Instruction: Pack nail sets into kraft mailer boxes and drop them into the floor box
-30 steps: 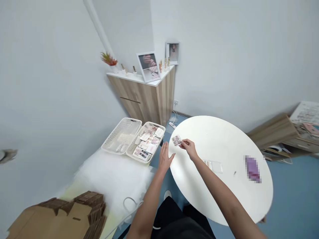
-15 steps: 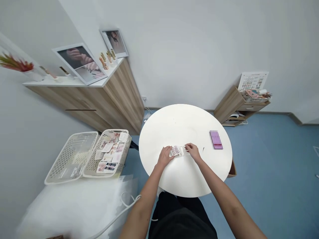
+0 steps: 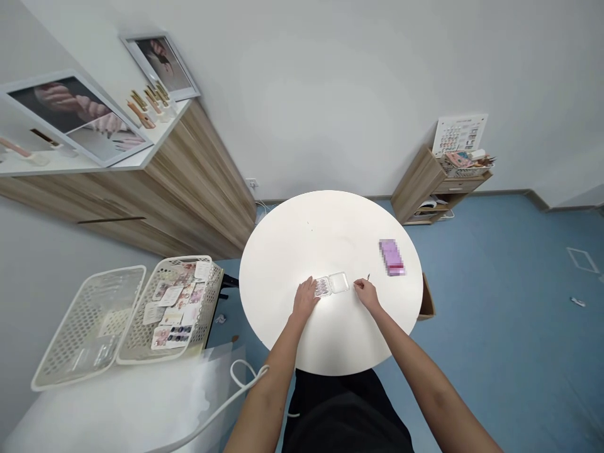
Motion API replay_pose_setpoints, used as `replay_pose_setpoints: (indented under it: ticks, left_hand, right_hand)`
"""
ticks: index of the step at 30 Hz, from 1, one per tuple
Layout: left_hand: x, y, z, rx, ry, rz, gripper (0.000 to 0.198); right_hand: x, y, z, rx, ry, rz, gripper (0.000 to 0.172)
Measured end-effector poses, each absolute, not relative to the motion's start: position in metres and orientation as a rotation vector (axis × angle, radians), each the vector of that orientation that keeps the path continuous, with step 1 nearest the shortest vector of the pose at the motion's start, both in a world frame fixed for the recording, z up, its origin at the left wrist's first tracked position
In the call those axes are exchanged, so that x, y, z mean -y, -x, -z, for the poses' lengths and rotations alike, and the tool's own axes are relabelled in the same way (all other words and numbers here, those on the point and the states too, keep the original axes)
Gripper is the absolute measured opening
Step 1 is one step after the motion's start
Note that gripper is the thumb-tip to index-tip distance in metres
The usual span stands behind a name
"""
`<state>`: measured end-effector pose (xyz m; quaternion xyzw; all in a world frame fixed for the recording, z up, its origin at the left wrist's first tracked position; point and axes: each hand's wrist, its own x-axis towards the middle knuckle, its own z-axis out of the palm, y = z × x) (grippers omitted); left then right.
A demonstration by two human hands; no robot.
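A clear plastic case (image 3: 331, 284) of press-on nails is held down on the white round table (image 3: 283, 251) by the left hand (image 3: 305, 299), whose fingers hide one end. The right hand (image 3: 367, 294) is pinched narrow just beside it, holding nothing that can be made out. A purple box (image 3: 391, 257) is blurred beyond reading.

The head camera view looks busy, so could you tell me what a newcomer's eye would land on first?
The round white table fills the middle, with a small clear plastic case under the left hand and the right hand just beside it. Left of the table, an open white plastic basket holds cards of press-on nails, and a blurred pink-purple packet lies on the tabletop's right.
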<state>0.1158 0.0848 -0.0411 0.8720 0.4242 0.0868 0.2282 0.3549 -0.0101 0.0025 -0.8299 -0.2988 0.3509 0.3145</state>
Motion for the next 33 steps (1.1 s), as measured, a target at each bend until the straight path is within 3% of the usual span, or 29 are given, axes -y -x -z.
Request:
replay_pose_setpoints:
  ticks: [6, 11, 16, 26, 33]
  left_hand:
    - [-0.073, -0.116, 0.049, -1.259, -2.142, -0.412, 0.066]
    - [-0.054, -0.123, 0.046, -1.326, -1.864, -0.483, 0.076]
    - [-0.029, -0.125, 0.039, -1.291, -1.696, -0.386, 0.075]
    - [-0.006, -0.111, 0.019, -1.168, -2.322, -0.368, 0.067]
    - [0.016, -0.117, 0.020, -1.034, -2.590, -0.181, 0.074]
  right_hand:
    - [0.000, -0.340, 0.009, 0.741, 2.214, -1.003, 0.034]
    - [-0.025, -0.332, 0.005, 0.830, 2.212, -0.968, 0.031]
    - [-0.046, -0.319, -0.013, 1.286, 2.082, -0.844, 0.036]
    - [0.027, -0.297, -0.003, 1.918, 1.929, -0.596, 0.047]
    - [0.059, -0.284, 0.022, 2.129, 1.920, -0.415, 0.057]
